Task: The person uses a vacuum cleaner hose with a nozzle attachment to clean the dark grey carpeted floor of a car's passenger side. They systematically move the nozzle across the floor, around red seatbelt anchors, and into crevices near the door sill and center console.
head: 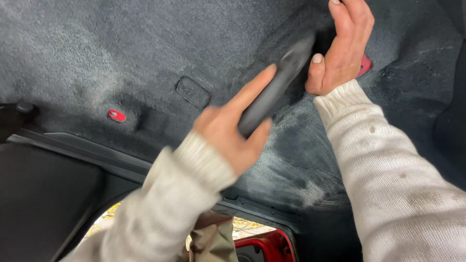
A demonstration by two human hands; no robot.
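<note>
Dark grey carpet [121, 53] fills the view, with a red clip [116, 115] at nine o'clock and a second red clip [365, 64] at two o'clock, half hidden behind the right hand [342, 48]. That hand lies open and flat on the carpet. The left hand [233, 133] is wrapped around a blurred dark nozzle [276, 87], forefinger stretched along it, tip toward one o'clock

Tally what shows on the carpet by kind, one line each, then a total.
Hands: 2, left hand and right hand
Black tool: 1, held by the left hand
Red tabs: 2
Carpet flap: 1
Total: 6
</note>
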